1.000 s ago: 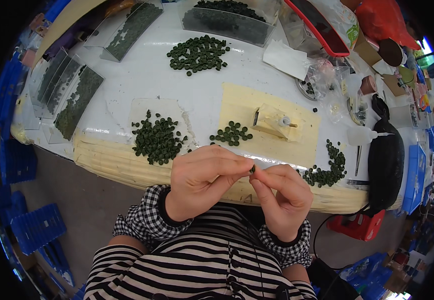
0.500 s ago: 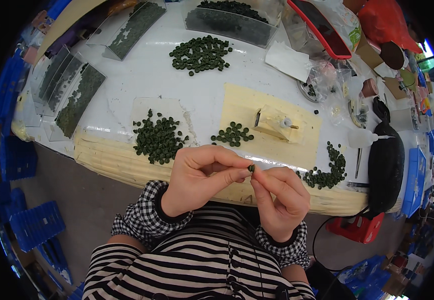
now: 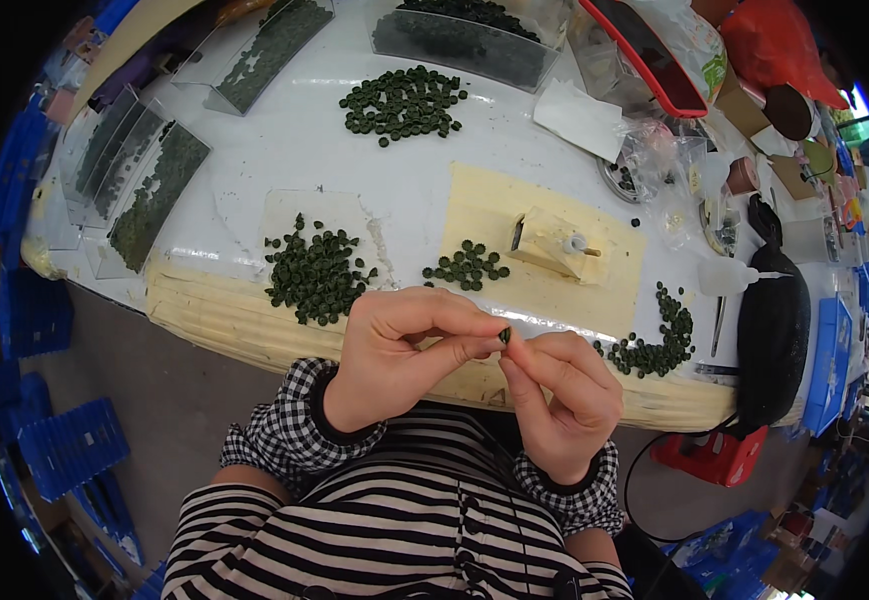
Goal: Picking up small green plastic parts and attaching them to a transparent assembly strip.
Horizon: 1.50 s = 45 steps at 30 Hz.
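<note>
Over the near edge of the table my two hands meet at the fingertips. Thumb and forefinger of my left hand (image 3: 400, 355) pinch a small dark green round piece (image 3: 505, 337). My right hand (image 3: 570, 395) is closed too, its forefinger and thumb pressed against the same piece from the right. The fingertips cover most of it. Just beyond my left hand lies a pile of like green pieces (image 3: 320, 275), with a smaller group (image 3: 467, 266) to its right. Another group (image 3: 660, 340) is spread to the right of my right hand.
A cream block with a short tube (image 3: 560, 245) stands on a yellow sheet (image 3: 485, 200). Farther back are a loose green heap (image 3: 402, 105) and clear bins (image 3: 160, 195) of green pieces. A red-cased phone (image 3: 645, 55), a white squeeze bottle (image 3: 727, 276) and a black pouch (image 3: 775, 330) lie rightward.
The green piece seems turned slightly between my fingertips. Both hands stay almost in place, and the view has shifted a little.
</note>
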Available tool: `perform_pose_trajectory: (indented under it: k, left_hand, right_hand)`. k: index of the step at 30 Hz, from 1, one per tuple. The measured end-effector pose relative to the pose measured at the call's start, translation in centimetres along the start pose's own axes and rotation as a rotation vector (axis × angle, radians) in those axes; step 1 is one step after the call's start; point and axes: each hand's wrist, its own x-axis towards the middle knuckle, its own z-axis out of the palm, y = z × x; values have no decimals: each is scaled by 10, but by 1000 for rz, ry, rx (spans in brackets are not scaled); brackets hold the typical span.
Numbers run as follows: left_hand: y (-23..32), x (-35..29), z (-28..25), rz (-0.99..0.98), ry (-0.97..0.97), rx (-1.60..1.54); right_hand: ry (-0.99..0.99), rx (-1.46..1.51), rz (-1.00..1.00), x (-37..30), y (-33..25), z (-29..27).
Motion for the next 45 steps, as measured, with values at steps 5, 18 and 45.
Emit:
perform_pose_trajectory:
  k: [5,18,45]
  left_hand:
    - [-1,-1,0,-41,0,-93]
    - [-1,-1,1,-101,8,-130]
    - [-13,4,1,-381,-40,-841]
  right_hand:
    - [-13,-5,-3,2,0,-2]
    - [-18,-31,-11,2,2,-1]
    - [219,44,-56,32,4,-18]
